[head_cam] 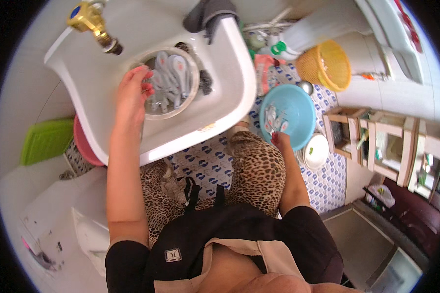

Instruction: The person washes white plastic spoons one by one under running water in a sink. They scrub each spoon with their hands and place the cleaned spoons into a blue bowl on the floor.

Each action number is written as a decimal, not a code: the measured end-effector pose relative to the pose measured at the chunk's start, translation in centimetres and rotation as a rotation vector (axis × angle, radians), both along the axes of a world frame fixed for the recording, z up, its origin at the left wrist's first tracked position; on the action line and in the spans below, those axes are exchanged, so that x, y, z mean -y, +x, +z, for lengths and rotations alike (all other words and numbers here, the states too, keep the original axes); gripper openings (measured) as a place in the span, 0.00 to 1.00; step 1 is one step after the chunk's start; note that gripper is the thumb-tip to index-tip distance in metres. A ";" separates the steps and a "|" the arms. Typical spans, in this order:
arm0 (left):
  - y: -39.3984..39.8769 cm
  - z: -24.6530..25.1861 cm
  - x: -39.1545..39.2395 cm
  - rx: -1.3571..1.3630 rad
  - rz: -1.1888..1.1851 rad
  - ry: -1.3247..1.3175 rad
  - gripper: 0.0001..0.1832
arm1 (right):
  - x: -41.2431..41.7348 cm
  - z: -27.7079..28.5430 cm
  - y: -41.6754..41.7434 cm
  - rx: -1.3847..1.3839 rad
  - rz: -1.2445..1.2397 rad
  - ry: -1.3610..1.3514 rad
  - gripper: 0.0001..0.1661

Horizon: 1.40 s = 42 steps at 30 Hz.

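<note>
In the sink [240,88] stands a round whitish basin [196,78] holding several white spoons [179,67] with reddish marks, in water. My left hand [132,89] is at its left rim, fingers bent towards the spoons; blur hides whether it holds anything. On the floor to the right, a light blue plastic basin [297,117] contains several similar spoons [269,113]. At that basin's near edge my right hand [280,140] has its fingers closed on the handle of a spoon.
A brass tap [91,23] juts over the sink; dark cloth [220,13] hangs on its far rim. Beyond the blue basin are a yellow basket [315,67] and a small metal bowl [306,88]. Stacked white dishes [316,151] stand beside it, near a wooden shelf [374,141].
</note>
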<state>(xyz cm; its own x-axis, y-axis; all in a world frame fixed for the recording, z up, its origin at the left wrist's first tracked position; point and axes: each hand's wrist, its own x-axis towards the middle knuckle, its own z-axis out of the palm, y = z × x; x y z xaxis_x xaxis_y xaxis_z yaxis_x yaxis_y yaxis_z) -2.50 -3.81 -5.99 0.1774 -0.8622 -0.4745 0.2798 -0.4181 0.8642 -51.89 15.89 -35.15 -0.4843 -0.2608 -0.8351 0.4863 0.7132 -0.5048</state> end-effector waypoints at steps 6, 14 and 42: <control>0.6 1.1 0.5 -0.010 0.129 0.023 0.12 | -2.1 -5.4 -3.0 -0.320 1.074 0.118 0.10; 1.3 4.0 -0.3 -0.157 0.172 -0.028 0.12 | 6.3 7.5 -0.9 -0.441 0.685 -0.215 0.14; 6.2 7.1 -3.4 -0.329 0.171 -0.090 0.10 | 18.5 48.2 40.1 -1.778 1.008 -0.983 0.27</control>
